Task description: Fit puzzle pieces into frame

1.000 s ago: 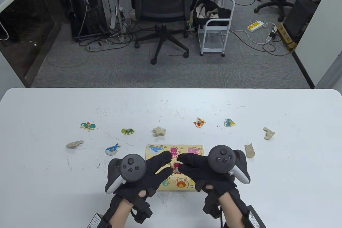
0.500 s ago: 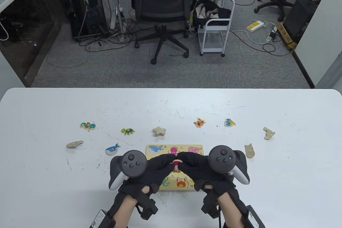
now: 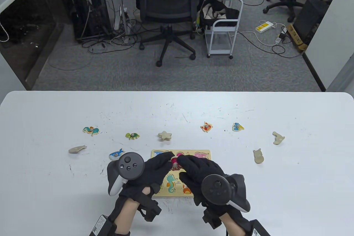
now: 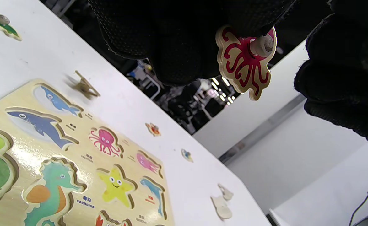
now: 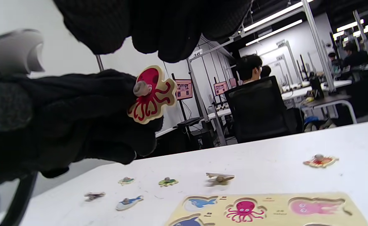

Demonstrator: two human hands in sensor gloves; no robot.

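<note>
The wooden puzzle frame (image 3: pixel 205 154) lies flat near the table's front edge, partly under both gloved hands. My left hand (image 3: pixel 169 161) pinches a red octopus piece (image 3: pixel 174 163) by its edge and holds it in the air over the frame. In the left wrist view the octopus piece (image 4: pixel 245 64) hangs from the left fingers (image 4: pixel 177 40), its peg facing the right hand (image 4: pixel 344 78), which stays apart from it. My right hand (image 3: pixel 184 164) hovers just right of the piece with loosely curled fingers (image 5: pixel 159 28) and holds nothing. The frame's pink octopus slot (image 5: pixel 245 211) lies below.
Loose pieces are spread on the white table beyond the frame: seahorse (image 3: pixel 91 130), turtle (image 3: pixel 132 135), face-down star (image 3: pixel 165 135), crab (image 3: pixel 206 127), fish (image 3: pixel 237 127), blue dolphin (image 3: pixel 116 154). Plain face-down pieces lie at left (image 3: pixel 77 149) and right (image 3: pixel 258 155), (image 3: pixel 278 137).
The octopus piece passed from the right hand's pinch to the left hand and moved up toward the frame's far edge. The right hand let go and rolled, its tracker swinging nearer the front edge.
</note>
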